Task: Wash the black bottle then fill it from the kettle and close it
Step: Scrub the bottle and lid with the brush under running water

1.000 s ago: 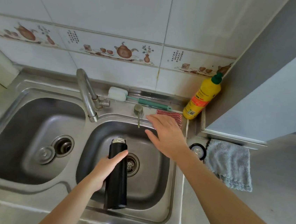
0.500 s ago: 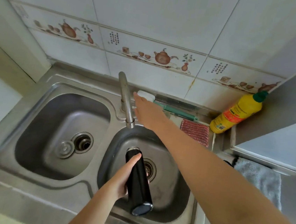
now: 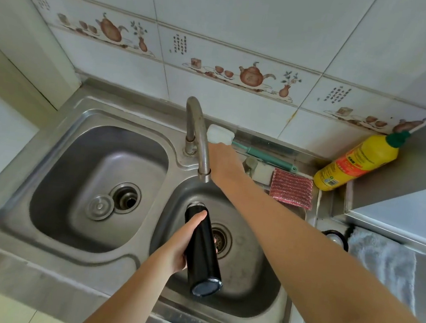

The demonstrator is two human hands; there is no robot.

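The black bottle (image 3: 203, 255) hangs tilted over the right sink basin (image 3: 254, 284), its open steel-rimmed mouth pointing up towards the tap spout (image 3: 196, 130). My left hand (image 3: 179, 247) grips the bottle around its middle from the left. My right hand (image 3: 223, 163) reaches across behind the spout and closes over the tap handle; its fingertips are hidden by the spout. No water shows at the spout. No kettle is in view.
A left basin (image 3: 74, 173) holds a loose drain plug. Behind the tap lie a green-handled bottle brush (image 3: 265, 157), a red scouring pad (image 3: 292, 188) and a yellow detergent bottle (image 3: 356, 163). A grey towel (image 3: 383, 260) and a black round lid (image 3: 335, 237) sit at right.
My right hand moved left from above the basin's far edge to the tap handle. The bottle stays held over the right basin, now tilted with its base towards me.
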